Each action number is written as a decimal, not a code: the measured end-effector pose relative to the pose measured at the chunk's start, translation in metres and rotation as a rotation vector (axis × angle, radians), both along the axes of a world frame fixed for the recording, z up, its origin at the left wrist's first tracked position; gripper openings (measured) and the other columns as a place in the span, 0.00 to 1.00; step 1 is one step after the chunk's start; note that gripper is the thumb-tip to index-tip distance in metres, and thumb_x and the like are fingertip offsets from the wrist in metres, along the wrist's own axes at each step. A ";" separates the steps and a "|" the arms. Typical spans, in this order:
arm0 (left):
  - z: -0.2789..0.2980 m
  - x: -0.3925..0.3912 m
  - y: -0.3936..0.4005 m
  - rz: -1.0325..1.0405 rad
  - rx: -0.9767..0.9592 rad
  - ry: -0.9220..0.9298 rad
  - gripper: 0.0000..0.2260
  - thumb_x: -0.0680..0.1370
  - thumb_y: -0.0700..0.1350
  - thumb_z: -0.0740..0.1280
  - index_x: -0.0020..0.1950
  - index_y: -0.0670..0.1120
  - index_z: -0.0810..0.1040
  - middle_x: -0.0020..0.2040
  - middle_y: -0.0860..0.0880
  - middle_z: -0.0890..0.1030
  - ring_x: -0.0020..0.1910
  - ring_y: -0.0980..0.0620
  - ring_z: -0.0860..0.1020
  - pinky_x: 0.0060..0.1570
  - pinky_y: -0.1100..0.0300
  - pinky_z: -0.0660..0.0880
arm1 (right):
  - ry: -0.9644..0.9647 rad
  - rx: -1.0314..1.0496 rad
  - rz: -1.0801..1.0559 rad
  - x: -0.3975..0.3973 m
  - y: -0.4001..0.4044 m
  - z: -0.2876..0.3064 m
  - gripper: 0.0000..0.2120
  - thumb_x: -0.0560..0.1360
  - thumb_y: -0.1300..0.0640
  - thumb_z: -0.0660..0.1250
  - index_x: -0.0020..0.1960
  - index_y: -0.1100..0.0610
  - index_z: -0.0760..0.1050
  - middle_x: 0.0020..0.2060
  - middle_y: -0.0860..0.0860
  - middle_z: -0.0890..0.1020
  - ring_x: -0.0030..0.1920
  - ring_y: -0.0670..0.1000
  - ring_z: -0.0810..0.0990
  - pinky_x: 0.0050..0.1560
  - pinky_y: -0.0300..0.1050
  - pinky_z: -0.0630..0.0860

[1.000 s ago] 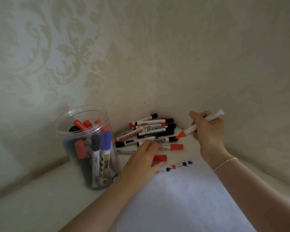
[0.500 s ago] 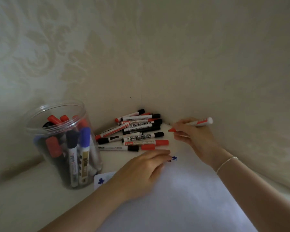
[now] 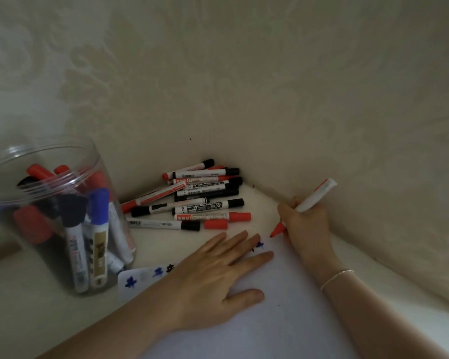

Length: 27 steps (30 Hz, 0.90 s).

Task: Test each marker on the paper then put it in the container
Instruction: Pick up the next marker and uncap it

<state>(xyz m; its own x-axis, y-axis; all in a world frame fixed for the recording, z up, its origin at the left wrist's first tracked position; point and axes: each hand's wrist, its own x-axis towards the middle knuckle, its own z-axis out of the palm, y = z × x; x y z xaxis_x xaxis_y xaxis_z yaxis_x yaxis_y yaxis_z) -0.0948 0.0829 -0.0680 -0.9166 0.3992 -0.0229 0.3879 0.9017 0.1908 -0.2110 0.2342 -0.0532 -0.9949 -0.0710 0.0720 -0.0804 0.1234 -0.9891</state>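
My left hand (image 3: pixel 218 275) lies flat, fingers straight, pressing the paper (image 3: pixel 283 320) onto the surface (image 3: pixel 36 320). My right hand (image 3: pixel 305 224) grips an uncapped red marker (image 3: pixel 309 203), tip at the paper's far edge. Left stands the container (image 3: pixel 62 221); beyond, the marker pile (image 3: pixel 200 200) fills the corner.

In the pile at frame centre, a black-capped marker (image 3: pixel 208 206) reads "WHITEBOARD MARKER", upside down. Another black marker (image 3: pixel 205 193) above it shows "BOARD MARKER". Other labels are too blurred to read.
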 end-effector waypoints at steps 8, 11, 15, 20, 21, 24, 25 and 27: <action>0.003 0.001 0.001 0.003 -0.007 -0.022 0.26 0.78 0.67 0.44 0.74 0.67 0.37 0.75 0.62 0.33 0.70 0.67 0.29 0.69 0.64 0.29 | 0.011 0.080 -0.010 0.001 -0.003 -0.001 0.12 0.69 0.68 0.65 0.29 0.61 0.65 0.20 0.52 0.71 0.18 0.44 0.67 0.19 0.35 0.64; 0.003 0.001 0.001 0.011 -0.008 -0.021 0.26 0.78 0.67 0.44 0.73 0.68 0.37 0.75 0.62 0.33 0.70 0.67 0.28 0.68 0.64 0.28 | 0.045 0.133 0.006 0.000 -0.004 -0.004 0.11 0.69 0.68 0.65 0.30 0.61 0.67 0.23 0.55 0.71 0.22 0.47 0.67 0.22 0.36 0.65; 0.003 0.001 0.001 0.017 -0.014 -0.018 0.26 0.78 0.66 0.44 0.73 0.68 0.37 0.75 0.61 0.33 0.70 0.66 0.29 0.67 0.64 0.28 | 0.065 0.148 0.003 -0.001 -0.003 -0.005 0.11 0.69 0.68 0.64 0.31 0.61 0.66 0.23 0.53 0.69 0.21 0.44 0.64 0.21 0.36 0.63; 0.004 0.001 0.001 0.019 -0.007 -0.028 0.25 0.79 0.66 0.45 0.73 0.68 0.38 0.75 0.62 0.32 0.70 0.67 0.28 0.67 0.65 0.28 | 0.036 0.135 0.040 -0.001 -0.002 -0.004 0.11 0.68 0.69 0.65 0.30 0.61 0.67 0.22 0.52 0.69 0.21 0.45 0.66 0.21 0.34 0.63; 0.004 0.000 0.001 0.021 -0.006 -0.031 0.26 0.79 0.66 0.45 0.73 0.68 0.38 0.75 0.62 0.32 0.70 0.67 0.28 0.68 0.64 0.28 | 0.051 0.148 0.039 -0.001 -0.002 -0.005 0.11 0.68 0.69 0.65 0.30 0.61 0.66 0.22 0.52 0.69 0.22 0.45 0.65 0.22 0.35 0.63; 0.004 0.000 0.001 0.021 -0.019 -0.036 0.26 0.79 0.66 0.45 0.73 0.68 0.37 0.75 0.62 0.33 0.70 0.66 0.29 0.69 0.64 0.29 | 0.099 0.170 0.016 -0.001 -0.004 -0.007 0.14 0.69 0.69 0.63 0.29 0.60 0.63 0.19 0.47 0.66 0.20 0.43 0.63 0.21 0.33 0.61; 0.004 0.001 0.001 0.021 -0.022 -0.037 0.26 0.78 0.67 0.44 0.73 0.68 0.37 0.75 0.62 0.33 0.70 0.67 0.29 0.69 0.63 0.29 | 0.108 0.175 0.012 -0.001 -0.003 -0.007 0.15 0.69 0.69 0.62 0.29 0.59 0.62 0.18 0.45 0.65 0.19 0.43 0.63 0.20 0.32 0.60; 0.004 0.001 0.001 0.022 -0.024 -0.038 0.26 0.78 0.67 0.44 0.73 0.69 0.37 0.75 0.62 0.32 0.70 0.67 0.28 0.69 0.63 0.29 | 0.118 0.176 0.015 -0.002 -0.003 -0.007 0.14 0.69 0.69 0.62 0.29 0.61 0.62 0.18 0.45 0.66 0.19 0.43 0.63 0.20 0.32 0.60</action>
<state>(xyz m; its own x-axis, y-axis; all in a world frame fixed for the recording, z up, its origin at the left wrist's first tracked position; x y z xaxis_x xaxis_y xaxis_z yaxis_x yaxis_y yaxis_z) -0.0943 0.0841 -0.0639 -0.9233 0.3782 -0.0670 0.3612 0.9144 0.1829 -0.2128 0.2317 -0.0600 -0.9790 -0.1076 0.1731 -0.1975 0.2913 -0.9360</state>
